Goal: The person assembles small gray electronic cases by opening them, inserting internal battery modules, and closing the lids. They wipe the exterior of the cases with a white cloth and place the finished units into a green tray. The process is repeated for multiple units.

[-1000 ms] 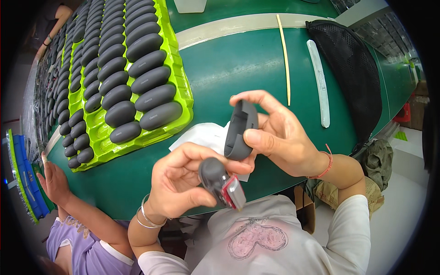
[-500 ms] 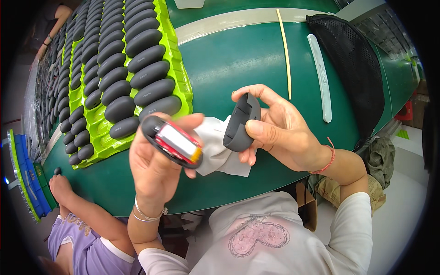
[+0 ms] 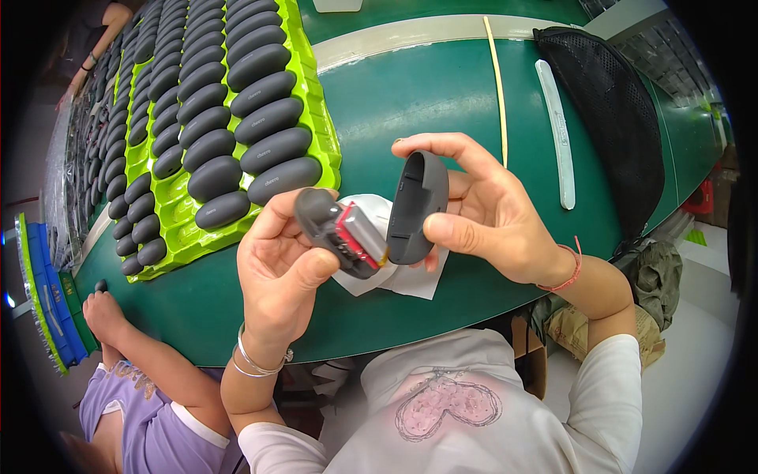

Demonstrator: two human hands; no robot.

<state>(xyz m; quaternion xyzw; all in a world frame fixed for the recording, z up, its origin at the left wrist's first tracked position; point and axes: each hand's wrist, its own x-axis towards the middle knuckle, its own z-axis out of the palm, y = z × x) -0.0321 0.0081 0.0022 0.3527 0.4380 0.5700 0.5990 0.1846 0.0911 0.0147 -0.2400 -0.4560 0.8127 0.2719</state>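
Note:
Between thumb and fingers, my left hand (image 3: 272,272) grips a dark grey rounded case half (image 3: 320,217). A red circuit board with a silver battery pack (image 3: 367,235) sits in that half and faces the other piece. My right hand (image 3: 493,217) holds a hollow dark grey case shell (image 3: 418,201), its open side turned left toward the battery. The lower ends of the two pieces are very close; I cannot tell whether they touch. Behind them a white cloth (image 3: 426,283) lies on the green table, partly covered by my hands.
A lime-green tray (image 3: 328,142) at the left bears rows of dark grey oval cases (image 3: 272,148). Right of centre lie a thin wooden stick (image 3: 497,87) and a pale flat strip (image 3: 557,134). A black mesh item (image 3: 608,110) lies farther right. At lower left is a co-worker's hand (image 3: 104,316).
My left hand has moved right and turned its case half, so the battery now faces the shell. The two pieces are closer together. My right hand stays nearly in place.

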